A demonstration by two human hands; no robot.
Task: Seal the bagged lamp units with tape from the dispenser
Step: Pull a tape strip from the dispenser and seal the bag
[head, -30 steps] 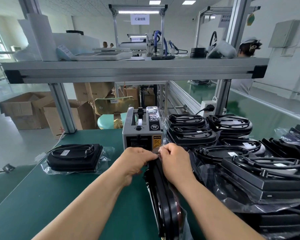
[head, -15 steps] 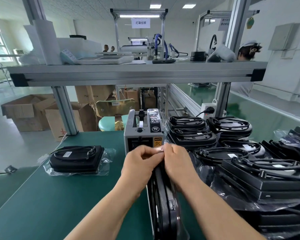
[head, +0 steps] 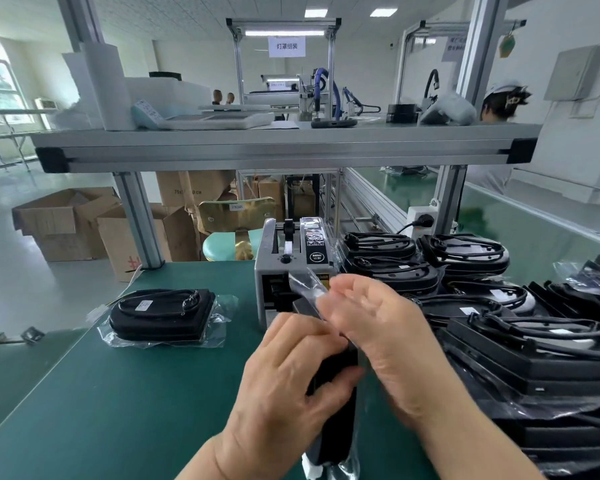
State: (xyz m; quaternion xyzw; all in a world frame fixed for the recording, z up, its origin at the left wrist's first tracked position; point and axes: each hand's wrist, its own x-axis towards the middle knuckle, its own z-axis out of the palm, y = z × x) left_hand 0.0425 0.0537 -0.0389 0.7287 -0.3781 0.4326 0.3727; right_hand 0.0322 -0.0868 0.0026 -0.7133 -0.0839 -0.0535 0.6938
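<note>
A black lamp unit in a clear bag (head: 336, 427) stands on edge on the green bench in front of me. My left hand (head: 291, 375) grips its left side, thumb curled over the top edge. My right hand (head: 378, 337) is blurred by motion, with its fingers stretched out over the top of the bag. The bag's loose clear flap (head: 305, 284) sticks up at their tips. The grey tape dispenser (head: 291, 258) stands just behind the hands. I cannot make out any piece of tape.
One bagged lamp unit (head: 163, 315) lies flat on the bench (head: 118, 410) to the left. Several bagged units (head: 499, 306) are piled on the right. An aluminium shelf (head: 284, 147) runs overhead, with cardboard boxes (head: 66, 223) on the floor behind.
Both hands were pinching together at the bag's top by the dispenser. Now the left has dropped to grip the unit's side, and the right sweeps over the top with the flap standing up.
</note>
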